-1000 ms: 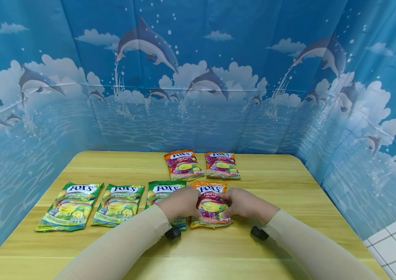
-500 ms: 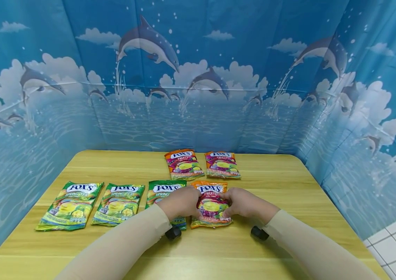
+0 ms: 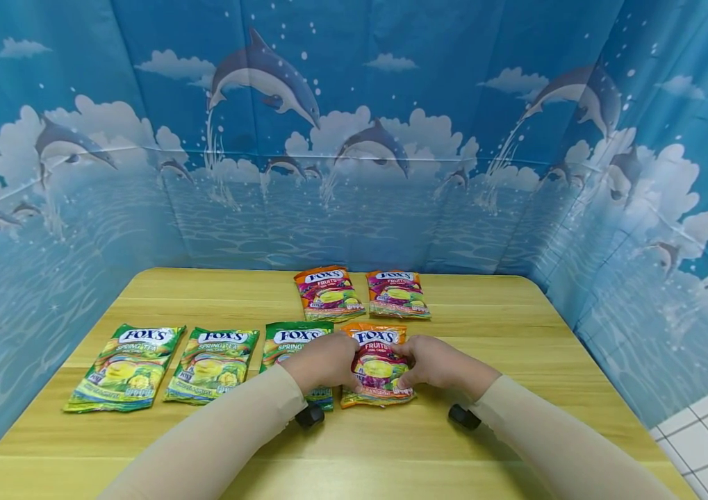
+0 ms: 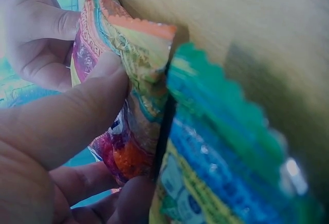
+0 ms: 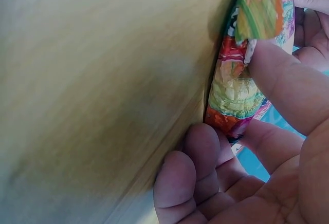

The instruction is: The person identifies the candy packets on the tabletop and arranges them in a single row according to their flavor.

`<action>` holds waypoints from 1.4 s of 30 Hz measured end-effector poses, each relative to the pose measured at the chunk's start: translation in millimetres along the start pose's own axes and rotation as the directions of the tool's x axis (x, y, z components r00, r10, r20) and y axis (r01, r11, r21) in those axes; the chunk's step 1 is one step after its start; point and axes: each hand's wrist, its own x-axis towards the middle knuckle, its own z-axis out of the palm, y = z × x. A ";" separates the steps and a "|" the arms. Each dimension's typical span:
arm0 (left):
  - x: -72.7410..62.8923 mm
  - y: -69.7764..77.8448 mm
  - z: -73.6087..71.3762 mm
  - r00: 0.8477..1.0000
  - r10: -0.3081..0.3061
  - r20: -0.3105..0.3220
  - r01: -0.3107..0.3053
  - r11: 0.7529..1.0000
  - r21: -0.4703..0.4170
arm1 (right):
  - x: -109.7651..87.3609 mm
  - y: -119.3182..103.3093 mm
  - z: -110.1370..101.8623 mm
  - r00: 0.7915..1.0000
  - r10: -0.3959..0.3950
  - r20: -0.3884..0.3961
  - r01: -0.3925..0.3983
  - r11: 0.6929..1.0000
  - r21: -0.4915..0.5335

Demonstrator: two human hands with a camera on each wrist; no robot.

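A red and orange bag of FOX'S Fruits candy (image 3: 380, 371) lies flat on the wooden table. My left hand (image 3: 327, 362) grips its left edge, and my right hand (image 3: 444, 364) grips its right edge. In the left wrist view the thumb presses the face of the candy bag (image 4: 100, 44) while other fingers sit low at its side. The right wrist view has the thumb against the candy bag (image 5: 234, 88) and fingers curled by its edge. Directly left, a green FOX'S Spring Tea bag (image 3: 291, 345) is partly hidden by my left hand.
Two more green Spring Tea bags, one at far left (image 3: 125, 371) and one nearer the middle (image 3: 212, 368), lie in the same row. Behind, by the table's back edge, lie two red Fruits bags, a left one (image 3: 331, 295) and a right one (image 3: 398, 296). A dolphin-print curtain (image 3: 354, 208) surrounds the table.
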 end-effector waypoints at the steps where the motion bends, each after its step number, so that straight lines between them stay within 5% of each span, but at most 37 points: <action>1: 0.1 -0.1 0.2 1.000 -0.003 0.000 0.003 1.000 -0.002 | -0.3 -0.2 0.1 1.000 0.002 0.000 -0.002 1.000 0.000; 30: -2.5 -3.9 -6.9 0.999 -0.041 0.033 0.043 0.997 -0.057 | -4.8 -2.9 -0.7 0.999 -0.013 -0.037 0.013 1.000 0.022; 36: 1.5 -23.9 -24.6 0.999 -0.049 0.007 0.050 0.994 -0.098 | -4.0 -6.3 -16.8 0.997 -0.008 -0.072 0.006 1.000 -0.029; 42: 13.5 -62.6 -44.8 0.986 -0.146 -0.081 0.125 0.968 -0.220 | 14.8 -12.0 -30.2 0.988 -0.041 -0.149 0.034 0.998 -0.049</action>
